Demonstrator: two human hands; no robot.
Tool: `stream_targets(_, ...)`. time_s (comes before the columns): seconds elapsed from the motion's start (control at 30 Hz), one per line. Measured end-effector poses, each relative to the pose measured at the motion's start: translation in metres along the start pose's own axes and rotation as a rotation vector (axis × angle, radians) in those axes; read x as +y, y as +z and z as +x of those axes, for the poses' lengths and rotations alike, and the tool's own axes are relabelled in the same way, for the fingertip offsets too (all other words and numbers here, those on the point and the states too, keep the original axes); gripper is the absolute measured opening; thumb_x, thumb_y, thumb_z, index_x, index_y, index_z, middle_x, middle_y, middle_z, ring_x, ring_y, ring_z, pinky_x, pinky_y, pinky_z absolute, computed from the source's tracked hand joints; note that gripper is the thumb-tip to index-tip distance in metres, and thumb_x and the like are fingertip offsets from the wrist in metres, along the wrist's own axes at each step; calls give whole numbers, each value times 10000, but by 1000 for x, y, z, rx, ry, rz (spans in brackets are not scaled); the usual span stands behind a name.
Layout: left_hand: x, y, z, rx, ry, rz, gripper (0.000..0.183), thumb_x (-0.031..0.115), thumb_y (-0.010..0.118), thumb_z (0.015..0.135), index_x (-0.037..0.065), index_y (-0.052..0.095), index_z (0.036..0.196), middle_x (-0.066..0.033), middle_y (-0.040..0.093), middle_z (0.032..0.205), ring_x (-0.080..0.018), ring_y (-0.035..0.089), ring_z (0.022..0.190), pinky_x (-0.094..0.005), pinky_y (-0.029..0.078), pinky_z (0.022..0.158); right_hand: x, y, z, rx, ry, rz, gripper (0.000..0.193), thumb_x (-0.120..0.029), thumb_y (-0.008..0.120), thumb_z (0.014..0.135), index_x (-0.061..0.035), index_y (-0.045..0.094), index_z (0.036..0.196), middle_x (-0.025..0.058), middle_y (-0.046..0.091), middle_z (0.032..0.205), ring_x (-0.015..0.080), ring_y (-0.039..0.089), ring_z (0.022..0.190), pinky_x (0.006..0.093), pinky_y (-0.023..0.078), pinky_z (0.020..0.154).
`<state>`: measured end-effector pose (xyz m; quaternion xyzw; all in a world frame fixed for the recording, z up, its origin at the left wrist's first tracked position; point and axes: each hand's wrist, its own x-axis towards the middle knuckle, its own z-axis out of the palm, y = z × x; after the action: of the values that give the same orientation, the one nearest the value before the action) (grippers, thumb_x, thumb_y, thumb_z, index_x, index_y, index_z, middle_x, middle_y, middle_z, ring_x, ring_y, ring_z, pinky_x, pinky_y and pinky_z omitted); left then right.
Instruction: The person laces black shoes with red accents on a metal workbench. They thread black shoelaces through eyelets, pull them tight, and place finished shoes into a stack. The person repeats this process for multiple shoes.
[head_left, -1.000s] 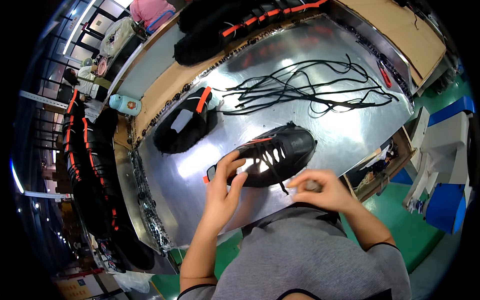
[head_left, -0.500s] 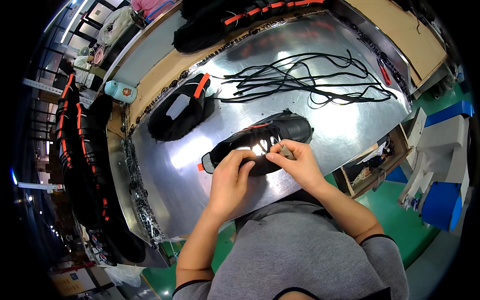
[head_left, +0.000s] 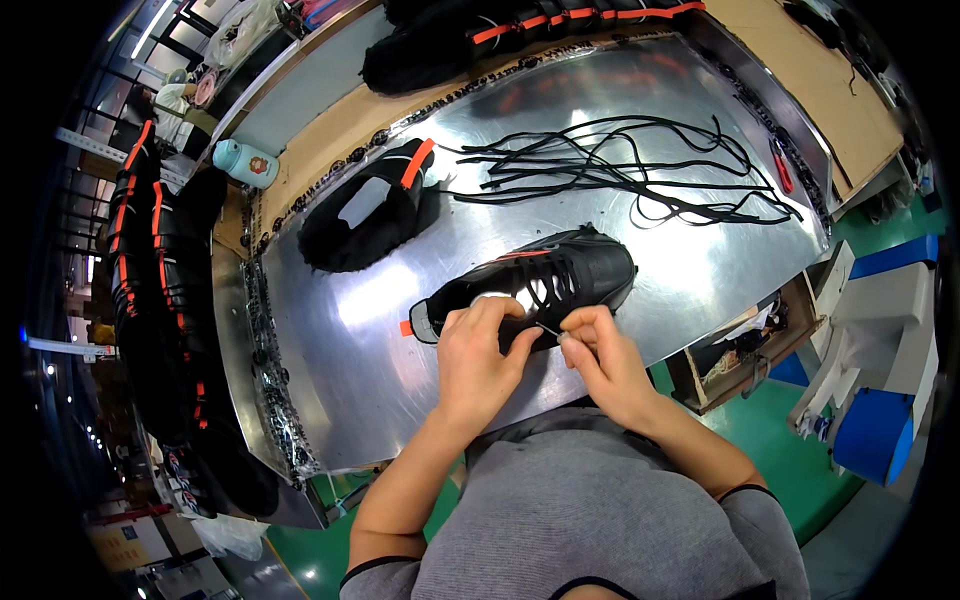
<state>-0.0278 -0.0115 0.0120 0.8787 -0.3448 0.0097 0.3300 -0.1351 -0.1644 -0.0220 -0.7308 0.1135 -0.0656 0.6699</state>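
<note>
A black shoe [head_left: 598, 262] with a grey heel and an orange heel tab lies on its sole on the metal tabletop, toe to the right. Black lacing crosses its upper. My left hand [head_left: 478, 362] grips the shoe's near side by the collar, fingers bent over the edge and thumb outside. Close to its right, my right hand [head_left: 612, 372] pinches the thin end of a shoelace [head_left: 547, 329] at the near eyelet row. The fingertips hide part of the lace. A second black shoe [head_left: 340, 232] with fuzzy lining and an orange tab rests at the left.
Loose black laces [head_left: 640, 178] spread across the back of the metal table [head_left: 380, 310]. Black shoes with orange tabs line the far edge [head_left: 430, 58] and left side [head_left: 170, 300]. A light blue bottle [head_left: 246, 163] stands at the left, red snips [head_left: 782, 172] at the right, an open drawer [head_left: 755, 345] nearer.
My right hand has moved slightly down and right, off the lacing toward the shoe's near side. My left thumb has shifted right. The view has shifted a little.
</note>
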Motion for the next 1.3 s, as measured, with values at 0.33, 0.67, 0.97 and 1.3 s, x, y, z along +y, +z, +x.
stream_targets(0.33, -7, 1, -1, 22, 124, 31, 247, 81, 829, 737, 47, 657, 912, -62, 673, 850, -263, 612, 806, -348, 452, 796, -3, -5, 5, -48, 25, -119, 166, -140, 566, 1003, -1, 478, 1027, 117, 663, 741, 263, 677, 668, 359, 504, 619)
stream_targets(0.67, -2, 4, -25, -50, 107, -79, 202, -13, 716, 840, -11, 656, 1033, -135, 678, 923, -274, 661, 837, -341, 512, 745, -6, -7, 27, -199, 145, -41, 181, -179, 560, 1002, -2, 535, 1028, 85, 641, 716, 211, 632, 666, 318, 500, 661)
stream_targets(0.97, 1, -30, 17, -626, -514, -575, 227, 101, 635, 968, 21, 649, 1180, -70, 664, 1088, -158, 630, 1016, -299, 493, 894, -3, -59, 86, 161, -222, 89, 195, -147, 541, 1015, -23, 636, 1132, -7, 568, 701, 93, 535, 647, 255, 457, 617)
stream_targets(1.3, -27, -18, 32, -931, -207, -142, 191, 1, 657, 875, 3, 666, 1066, -64, 674, 976, -200, 638, 957, -337, 508, 842, 31, -29, 102, 357, -482, -382, 150, -184, 627, 961, -78, 629, 1068, 116, 713, 893, 316, 693, 740, 387, 538, 640)
